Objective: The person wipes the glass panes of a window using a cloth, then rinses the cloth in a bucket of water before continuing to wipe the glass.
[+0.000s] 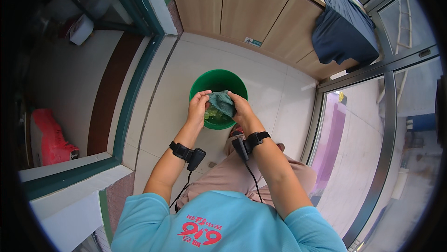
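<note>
A green-grey cloth (222, 101) is stretched between my two hands above a round green plastic bin (219, 77) on the tiled floor. My left hand (199, 104) pinches the cloth's left edge between thumb and fingers. The right edge is gripped by my right hand (241, 107), whose fingertips are partly hidden behind the fabric. Below the cloth, yellow-green leafy-looking matter (212, 113) shows inside the bin; its exact kind cannot be told.
Wooden cabinets (256, 11) stand beyond the bin, with a dark blue cloth (340, 32) draped over their right end. A metal-framed glass door (389, 112) is at the right. A green door frame (139, 74) and a red bag-like thing (52, 136) are at the left.
</note>
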Demonstrator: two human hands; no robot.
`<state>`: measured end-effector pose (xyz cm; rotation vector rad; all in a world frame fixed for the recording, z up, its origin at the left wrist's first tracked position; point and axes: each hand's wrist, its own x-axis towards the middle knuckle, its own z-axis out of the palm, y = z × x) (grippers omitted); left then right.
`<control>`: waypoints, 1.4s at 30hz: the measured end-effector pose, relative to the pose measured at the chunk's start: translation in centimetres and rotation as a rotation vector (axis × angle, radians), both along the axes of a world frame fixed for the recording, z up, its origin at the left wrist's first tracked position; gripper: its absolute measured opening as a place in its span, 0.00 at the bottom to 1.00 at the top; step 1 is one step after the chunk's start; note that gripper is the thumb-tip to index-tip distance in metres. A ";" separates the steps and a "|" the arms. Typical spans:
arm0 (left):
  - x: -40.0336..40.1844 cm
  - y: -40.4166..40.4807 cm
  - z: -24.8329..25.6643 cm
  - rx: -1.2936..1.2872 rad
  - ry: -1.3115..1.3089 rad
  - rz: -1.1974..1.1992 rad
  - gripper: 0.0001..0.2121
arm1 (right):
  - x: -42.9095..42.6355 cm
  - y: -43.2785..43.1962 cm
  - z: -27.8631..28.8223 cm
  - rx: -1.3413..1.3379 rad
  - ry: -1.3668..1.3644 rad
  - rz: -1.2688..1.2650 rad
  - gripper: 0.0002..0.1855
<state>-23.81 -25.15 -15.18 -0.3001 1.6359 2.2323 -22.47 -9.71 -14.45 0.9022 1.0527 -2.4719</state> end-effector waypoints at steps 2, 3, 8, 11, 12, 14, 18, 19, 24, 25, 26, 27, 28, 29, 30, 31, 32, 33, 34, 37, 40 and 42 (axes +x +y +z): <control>-0.3 0.5 0.0 0.009 -0.154 0.052 0.12 | 0.0 -0.3 -0.2 -0.028 0.007 0.002 0.13; -0.4 0.8 0.2 0.018 -0.305 0.106 0.14 | 0.0 -0.7 0.2 -0.056 0.016 0.006 0.12; -0.7 1.9 0.0 0.453 -0.332 0.069 0.18 | -0.1 -3.5 2.0 0.009 0.001 -0.013 0.21; -0.9 2.2 -2.4 0.137 -0.190 0.189 0.17 | -0.4 -4.4 1.3 0.526 -0.023 -0.112 0.24; -1.0 2.5 -2.7 0.039 -0.168 0.193 0.16 | -0.3 -4.2 0.3 0.502 -0.005 -0.107 0.27; -1.2 3.0 -3.0 -0.121 -0.142 0.160 0.17 | 0.0 -4.1 -1.3 0.556 -0.002 -0.059 0.28; -1.2 3.9 -2.9 -0.394 -0.087 0.125 0.17 | 0.2 -4.7 -3.0 0.723 -0.072 0.010 0.29; -1.2 4.2 -2.5 -0.442 -0.064 0.122 0.18 | 0.2 -4.6 -3.7 0.799 -0.117 0.040 0.28; -1.7 3.9 -4.0 -0.491 -0.057 0.078 0.19 | 0.4 -5.3 -3.8 0.942 -0.072 -0.015 0.25; -1.7 4.0 -3.9 -0.503 -0.062 0.061 0.18 | 0.3 -5.2 -3.9 0.955 -0.076 0.010 0.24; -1.7 4.2 -3.9 -0.504 -0.061 0.061 0.18 | 0.3 -5.1 -4.0 0.954 -0.076 0.009 0.24; -1.6 4.4 -3.9 -0.512 -0.060 0.066 0.19 | 0.3 -5.1 -4.2 0.988 -0.073 0.029 0.23; -1.5 4.5 -3.8 -0.519 -0.059 0.071 0.19 | 0.3 -5.0 -4.3 1.023 -0.070 0.048 0.23; -1.5 4.5 -3.7 -0.520 -0.058 0.070 0.19 | 0.3 -4.8 -4.4 1.022 -0.070 0.047 0.23; -1.5 4.5 -3.2 -0.525 -0.056 0.060 0.19 | 0.4 -4.7 -4.1 1.013 -0.048 0.090 0.23; -1.4 4.5 -2.9 -0.530 -0.053 0.050 0.20 | 0.4 -4.6 -3.7 1.004 -0.027 0.133 0.22; -1.5 4.4 -3.2 -0.531 -0.054 0.049 0.20 | 0.3 -4.6 -4.2 1.003 -0.028 0.133 0.22; -1.6 4.3 -3.4 -0.505 -0.041 0.030 0.20 | 0.2 -4.6 -4.3 0.983 -0.019 0.139 0.22; -1.8 4.2 -3.6 -0.479 -0.027 0.011 0.20 | 0.1 -4.4 -4.4 0.963 -0.010 0.145 0.22; -2.5 2.9 -2.1 -0.291 -0.188 -0.109 0.21 | -0.2 -3.3 -1.5 0.338 -0.215 0.090 0.21; -3.2 1.3 -0.8 -0.179 -0.286 -0.273 0.20 | -0.1 -1.6 1.8 -0.022 -0.169 0.111 0.35; -3.9 0.9 -2.0 -0.168 -0.266 -0.289 0.19 | -0.3 -0.3 2.7 -0.043 -0.234 0.095 0.41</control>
